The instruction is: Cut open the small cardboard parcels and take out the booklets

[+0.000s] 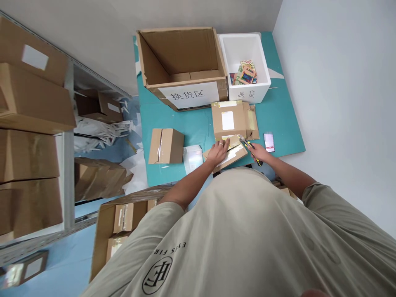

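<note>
A person in a khaki T-shirt (241, 235) works at a teal-topped desk (198, 123), the left hand (218, 152) open and pressed flat on a low brown cardboard parcel (231, 153) strapped with tape. The right hand (259, 152) is closed around a yellow-and-black utility knife (251, 150), its front end at the parcel's right edge.

Just beyond that parcel sits a larger taped brown carton (230, 121) bearing a white label. Farther beyond the parcel stand an open brown cardboard box (182, 53), with a white sign of Chinese characters (188, 94) on its side, and a white foam box (224, 70) holding brightly coloured printed packages (244, 73).

To the parcel's right lies a small white-and-red card (269, 142), its upper part blurred. To its left are a clear plastic bag (192, 159) and a small taped brown carton (165, 145). Well left of the parcel, grey metal shelving (68, 144) carries stacked brown cartons (27, 156).
</note>
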{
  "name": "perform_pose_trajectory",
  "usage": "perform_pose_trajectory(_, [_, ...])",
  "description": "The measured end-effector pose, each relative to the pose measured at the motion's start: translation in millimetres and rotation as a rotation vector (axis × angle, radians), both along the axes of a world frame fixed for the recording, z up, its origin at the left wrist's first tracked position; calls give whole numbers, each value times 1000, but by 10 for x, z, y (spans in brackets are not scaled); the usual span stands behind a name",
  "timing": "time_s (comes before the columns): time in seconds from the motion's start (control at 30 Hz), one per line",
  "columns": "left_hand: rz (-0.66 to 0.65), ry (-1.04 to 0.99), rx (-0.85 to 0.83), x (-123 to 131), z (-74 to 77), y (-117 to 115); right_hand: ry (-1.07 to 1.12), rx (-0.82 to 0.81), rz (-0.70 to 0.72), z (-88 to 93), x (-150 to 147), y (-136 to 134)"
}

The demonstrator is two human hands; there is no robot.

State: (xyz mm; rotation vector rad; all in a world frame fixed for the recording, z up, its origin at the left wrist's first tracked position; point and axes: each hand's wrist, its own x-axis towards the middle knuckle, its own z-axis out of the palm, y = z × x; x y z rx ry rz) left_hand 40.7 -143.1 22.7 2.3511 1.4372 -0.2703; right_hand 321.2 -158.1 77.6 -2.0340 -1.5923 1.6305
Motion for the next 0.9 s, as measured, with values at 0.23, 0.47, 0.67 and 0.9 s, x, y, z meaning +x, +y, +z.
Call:
perform_pose_trajectory(0.23, [17, 2, 18, -23, -19, -3, 2, -49, 27, -22, 30, -47])
perform_pose_trajectory(0.47, [2, -9, 26, -35, -40, -19, 33, -46, 35, 45, 71, 36])
perform_pose_trajectory(0.67, [4, -2, 25, -17, -25, -17, 49, -75, 36, 55, 69, 90])
perform_pose_trajectory(0.9, [-17, -13, 11, 10, -32, -51, 17, -170, 127, 69, 291, 246])
